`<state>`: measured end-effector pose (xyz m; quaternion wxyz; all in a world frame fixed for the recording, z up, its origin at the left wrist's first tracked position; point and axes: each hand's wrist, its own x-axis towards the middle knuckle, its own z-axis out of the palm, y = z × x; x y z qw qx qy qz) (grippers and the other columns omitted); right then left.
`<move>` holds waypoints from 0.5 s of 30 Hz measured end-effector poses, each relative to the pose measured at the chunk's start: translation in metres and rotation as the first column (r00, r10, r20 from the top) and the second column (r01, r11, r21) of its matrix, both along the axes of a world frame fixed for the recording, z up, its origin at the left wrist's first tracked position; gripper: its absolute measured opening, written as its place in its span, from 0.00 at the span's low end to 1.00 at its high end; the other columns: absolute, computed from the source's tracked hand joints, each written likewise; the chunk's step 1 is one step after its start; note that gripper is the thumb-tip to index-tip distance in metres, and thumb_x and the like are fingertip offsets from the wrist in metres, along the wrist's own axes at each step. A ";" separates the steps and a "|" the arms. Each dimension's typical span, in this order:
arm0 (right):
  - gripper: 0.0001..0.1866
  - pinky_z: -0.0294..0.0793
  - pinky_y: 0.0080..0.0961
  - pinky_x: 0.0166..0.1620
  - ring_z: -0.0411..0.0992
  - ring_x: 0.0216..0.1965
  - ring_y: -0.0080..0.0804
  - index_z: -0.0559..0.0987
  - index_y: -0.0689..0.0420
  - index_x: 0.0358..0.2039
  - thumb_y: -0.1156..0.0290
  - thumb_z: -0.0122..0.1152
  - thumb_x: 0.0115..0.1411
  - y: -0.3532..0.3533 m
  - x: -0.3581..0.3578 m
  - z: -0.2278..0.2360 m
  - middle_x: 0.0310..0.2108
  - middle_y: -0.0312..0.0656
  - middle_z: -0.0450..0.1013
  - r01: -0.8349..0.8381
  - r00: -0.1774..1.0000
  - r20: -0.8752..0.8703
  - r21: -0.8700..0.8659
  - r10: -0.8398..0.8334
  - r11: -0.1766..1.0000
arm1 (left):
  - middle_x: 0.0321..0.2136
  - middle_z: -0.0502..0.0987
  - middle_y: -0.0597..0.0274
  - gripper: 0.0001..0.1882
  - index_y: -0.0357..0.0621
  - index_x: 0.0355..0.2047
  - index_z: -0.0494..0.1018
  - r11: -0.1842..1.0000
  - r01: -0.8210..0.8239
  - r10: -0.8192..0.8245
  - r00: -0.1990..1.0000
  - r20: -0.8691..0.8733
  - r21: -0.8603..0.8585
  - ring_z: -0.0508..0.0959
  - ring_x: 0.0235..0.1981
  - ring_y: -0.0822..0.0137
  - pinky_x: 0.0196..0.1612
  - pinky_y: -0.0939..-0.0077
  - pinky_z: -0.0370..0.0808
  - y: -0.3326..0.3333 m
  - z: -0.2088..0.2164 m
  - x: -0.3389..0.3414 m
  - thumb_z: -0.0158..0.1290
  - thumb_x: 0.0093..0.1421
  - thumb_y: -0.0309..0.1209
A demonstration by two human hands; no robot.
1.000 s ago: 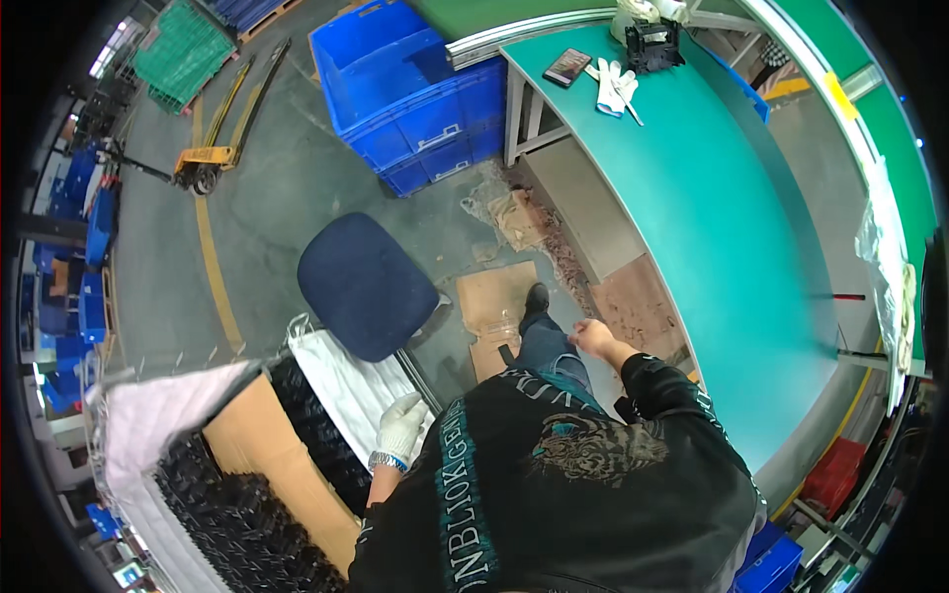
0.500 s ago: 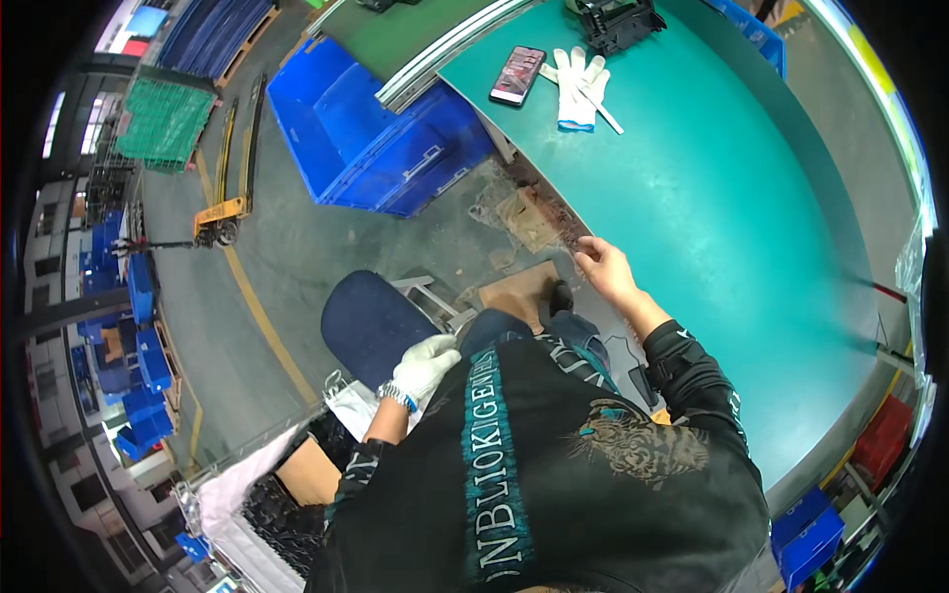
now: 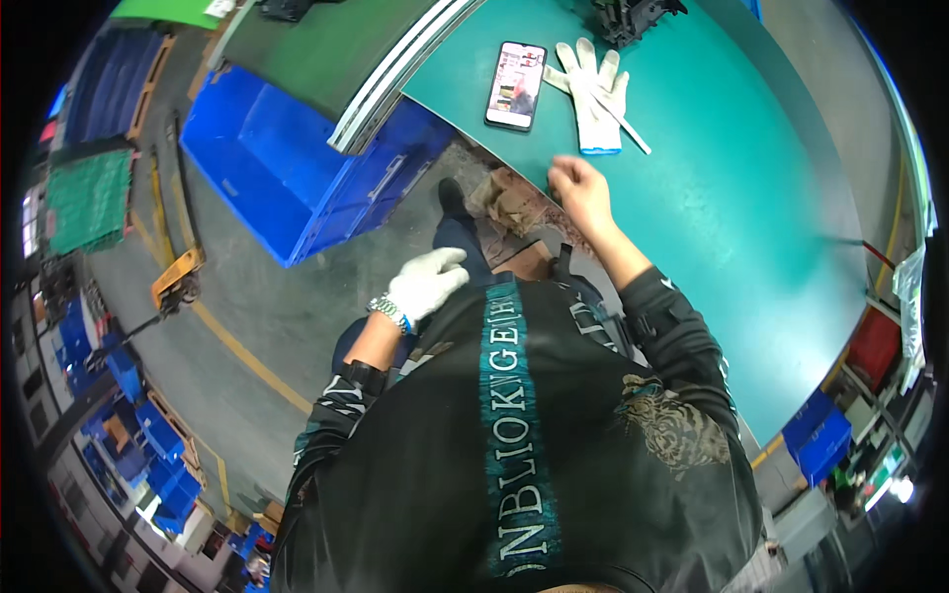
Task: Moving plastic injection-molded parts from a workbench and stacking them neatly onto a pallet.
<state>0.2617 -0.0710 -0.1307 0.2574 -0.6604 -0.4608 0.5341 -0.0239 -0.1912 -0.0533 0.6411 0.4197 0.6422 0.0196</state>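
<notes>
Our bare right hand has moved up to the green worktop's near edge, loosely curled, empty. Our gloved left hand hangs released. One phone, one spare glove.

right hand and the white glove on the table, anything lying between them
Nothing. In the head view only bare green table separates the right hand from the white glove; the phone lies off to the glove's left.

The bare right hand rests its fingers on the near edge of the green worktop. Just beyond them lie a spare white fabric glove and a black smartphone. The white-gloved left hand hangs loosely curled, holding nothing.
</notes>
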 end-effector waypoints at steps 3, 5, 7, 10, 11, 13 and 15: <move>0.15 0.76 0.24 0.40 0.77 0.35 0.25 0.81 0.66 0.41 0.68 0.66 0.59 0.041 -0.008 -0.013 0.33 0.41 0.81 0.300 0.947 -0.120 -0.012 -0.299 0.954 | 0.47 0.82 0.49 0.27 0.39 0.56 0.74 0.986 0.120 -0.107 0.988 -0.111 0.119 0.82 0.48 0.60 0.54 0.68 0.76 0.034 0.014 -0.020 0.57 0.59 0.40; 0.13 0.74 0.21 0.38 0.74 0.33 0.22 0.81 0.65 0.40 0.69 0.67 0.59 0.038 -0.003 -0.006 0.31 0.37 0.78 0.284 0.957 -0.056 -0.041 -0.286 0.958 | 0.47 0.82 0.49 0.27 0.39 0.56 0.74 0.993 0.046 -0.037 0.996 -0.085 0.105 0.82 0.48 0.60 0.54 0.68 0.76 0.026 0.009 -0.027 0.57 0.59 0.40; 0.10 0.68 0.16 0.32 0.69 0.27 0.16 0.80 0.63 0.37 0.70 0.69 0.59 0.037 0.001 0.002 0.26 0.30 0.74 0.277 0.961 0.019 -0.070 -0.276 0.958 | 0.46 0.82 0.48 0.27 0.40 0.56 0.74 0.991 -0.073 0.082 0.993 -0.079 0.112 0.82 0.48 0.60 0.54 0.69 0.76 0.019 0.006 -0.034 0.57 0.59 0.40; 0.11 0.68 0.15 0.32 0.69 0.28 0.15 0.80 0.62 0.36 0.70 0.71 0.58 0.035 0.009 0.000 0.27 0.30 0.74 0.276 0.961 0.056 -0.088 -0.272 0.957 | 0.46 0.82 0.48 0.27 0.40 0.56 0.74 0.991 -0.119 0.124 0.987 -0.099 0.057 0.82 0.49 0.59 0.55 0.69 0.76 0.013 0.000 -0.040 0.57 0.59 0.40; 0.11 0.67 0.15 0.32 0.69 0.28 0.15 0.80 0.61 0.36 0.70 0.71 0.58 0.034 0.012 0.000 0.28 0.30 0.75 0.278 0.960 0.070 -0.096 -0.272 0.956 | 0.46 0.82 0.48 0.27 0.40 0.56 0.74 0.990 -0.139 0.142 0.983 -0.113 0.031 0.82 0.49 0.59 0.55 0.68 0.75 0.011 -0.002 -0.040 0.57 0.59 0.40; 0.11 0.67 0.15 0.32 0.69 0.28 0.15 0.80 0.61 0.36 0.70 0.71 0.58 0.033 0.011 0.001 0.28 0.30 0.75 0.274 0.960 0.076 -0.088 -0.268 0.958 | 0.46 0.82 0.47 0.27 0.40 0.56 0.74 0.992 -0.125 0.127 0.985 -0.119 0.025 0.82 0.49 0.58 0.55 0.69 0.75 0.015 0.003 -0.041 0.57 0.59 0.39; 0.10 0.68 0.15 0.32 0.69 0.28 0.15 0.80 0.61 0.37 0.70 0.70 0.59 0.031 0.011 0.001 0.28 0.30 0.75 0.275 0.959 0.087 -0.072 -0.269 0.959 | 0.47 0.81 0.47 0.27 0.39 0.56 0.74 0.996 -0.088 0.089 0.987 -0.133 0.014 0.81 0.50 0.58 0.56 0.69 0.75 0.020 0.007 -0.042 0.57 0.59 0.39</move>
